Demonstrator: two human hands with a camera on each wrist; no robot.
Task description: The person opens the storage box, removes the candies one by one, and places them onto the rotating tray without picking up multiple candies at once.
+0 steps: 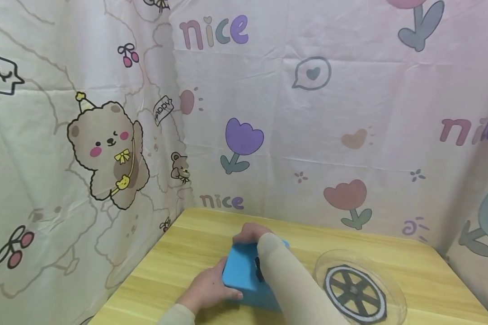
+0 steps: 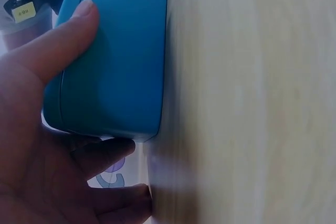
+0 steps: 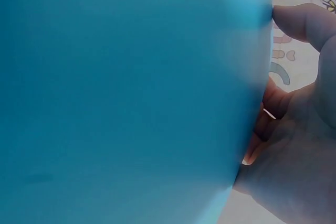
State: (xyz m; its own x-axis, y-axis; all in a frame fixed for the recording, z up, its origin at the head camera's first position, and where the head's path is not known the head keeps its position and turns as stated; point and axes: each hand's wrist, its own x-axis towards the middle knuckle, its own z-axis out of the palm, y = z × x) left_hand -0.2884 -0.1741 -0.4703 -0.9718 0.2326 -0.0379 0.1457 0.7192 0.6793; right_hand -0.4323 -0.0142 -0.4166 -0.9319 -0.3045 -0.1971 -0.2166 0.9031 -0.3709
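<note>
Blue rectangular plastic box sits near-centre on the light wooden desk. Left hand grips its near-left end, thumb on top; right hand clasps the far end, likely steadying it. Clear round plate with black wheel pattern lies apart, right.

Bright even light, wrist views blurred close-up
</note>
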